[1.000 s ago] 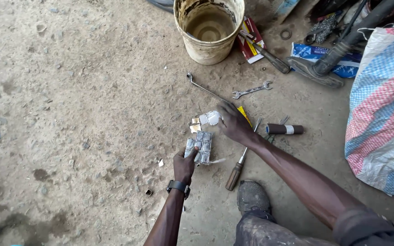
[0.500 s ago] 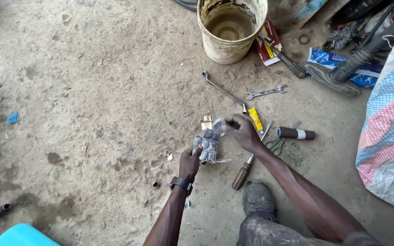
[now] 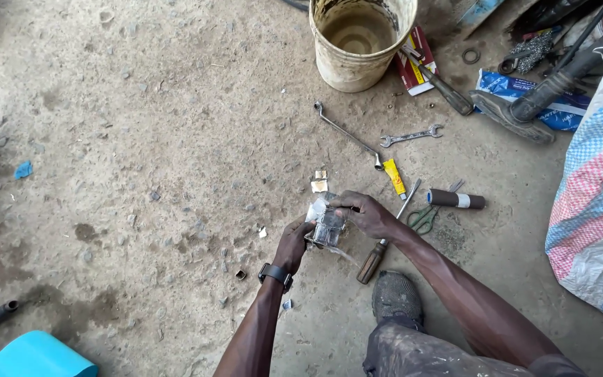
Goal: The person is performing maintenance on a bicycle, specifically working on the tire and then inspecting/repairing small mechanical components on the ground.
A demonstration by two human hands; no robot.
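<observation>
Two hands meet over a concrete floor (image 3: 141, 139), both closed on one small metal part (image 3: 327, 227) of dull silver. The left hand (image 3: 293, 244), a dark watch (image 3: 275, 274) at its wrist, grips the part from below and on its left side. The right hand (image 3: 368, 213) clasps it from the right, fingers curled over the top edge.

Just beyond the right hand lie a yellow tube (image 3: 395, 177) and a few small scraps of metal (image 3: 319, 183). Further out from it rest a long bent wrench (image 3: 347, 134) and a shorter open-ended spanner (image 3: 410, 135). To the right of the right hand are green-handled scissors (image 3: 423, 218) and a dark cylinder (image 3: 456, 200) with a pale band. Under the right forearm lies a screwdriver (image 3: 373, 260) with a brown handle, near a grey shoe (image 3: 397, 299). A dirty bucket (image 3: 361, 42) stands well beyond both hands, and a striped woven sack (image 3: 594, 202) sits far right.
</observation>
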